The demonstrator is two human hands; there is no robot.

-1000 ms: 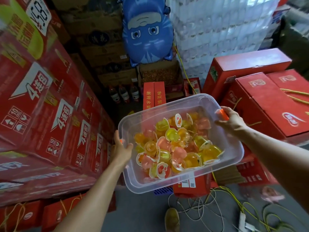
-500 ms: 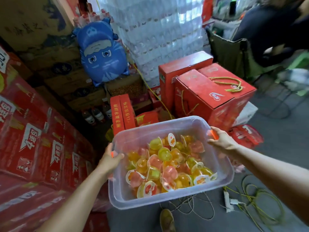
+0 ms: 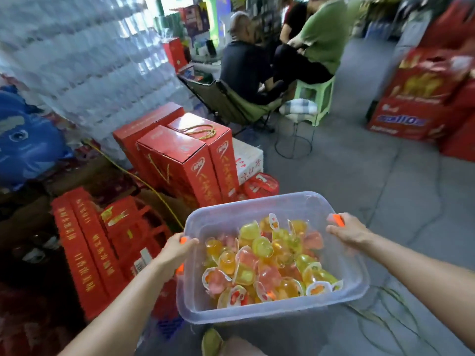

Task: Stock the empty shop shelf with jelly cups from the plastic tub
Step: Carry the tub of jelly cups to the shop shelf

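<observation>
A clear plastic tub [image 3: 257, 209] is carried in front of me, above the floor. It holds several jelly cups [image 3: 267, 263] in yellow, orange and pink, piled loosely. My left hand [image 3: 174, 253] grips the tub's left rim, where an orange clip shows. My right hand [image 3: 347, 231] grips the right rim beside another orange clip. No shop shelf is in view.
Red gift boxes [image 3: 185, 152] stand stacked at the left, with flat red boxes [image 3: 84, 247] nearer me. A wall of wrapped bottle packs [image 3: 84, 52] rises behind. Two people sit ahead on a folding chair [image 3: 231, 104] and a green stool [image 3: 316, 96]. Red cartons [image 3: 426, 93] stand right. Grey floor [image 3: 359, 181] lies ahead.
The view has swung right: the blue balloon and the red cartons slid left, and seated people and open floor came into view. Both hands keep their hold on the tub.
</observation>
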